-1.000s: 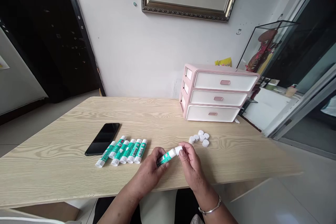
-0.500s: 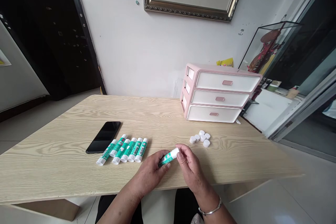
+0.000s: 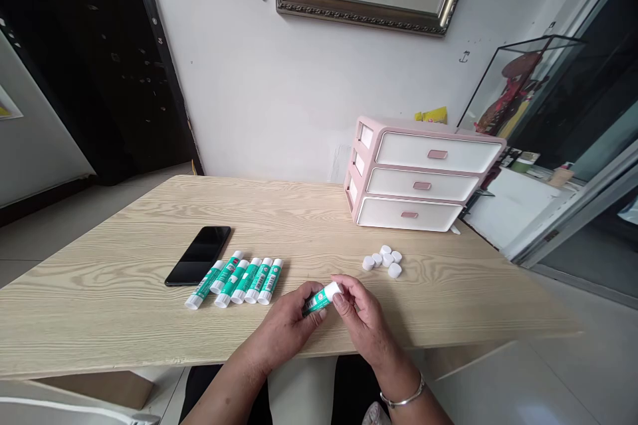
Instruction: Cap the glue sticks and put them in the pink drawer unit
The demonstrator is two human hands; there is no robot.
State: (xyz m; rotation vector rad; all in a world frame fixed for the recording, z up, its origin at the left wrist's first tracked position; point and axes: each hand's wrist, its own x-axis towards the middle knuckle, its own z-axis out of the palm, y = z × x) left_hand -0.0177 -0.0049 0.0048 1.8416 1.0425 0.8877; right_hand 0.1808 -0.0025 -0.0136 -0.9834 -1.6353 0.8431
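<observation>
My left hand point(image 3: 288, 323) is closed around a green and white glue stick point(image 3: 316, 302), held at a tilt just above the front part of the table. The thumb and fingers of my right hand point(image 3: 366, 319) pinch the stick's white end. Left of my hands, several more green glue sticks point(image 3: 270, 281) lie side by side, slanting away from me. Beyond my right hand sits a small cluster of loose white caps point(image 3: 394, 270). Part of the held stick is hidden by my left fingers.
A black phone point(image 3: 198, 257) lies behind the row, close to the leftmost sticks. At the back right of the wooden table point(image 3: 279, 212) stands a pink and white drawer unit point(image 3: 421, 184), with a yellow packet point(image 3: 433, 115) behind its top. The table's front edge runs below my hands.
The view has shifted slightly. Both hands keep nearly the same grip on the glue stick; the sticks and caps on the table lie as before.
</observation>
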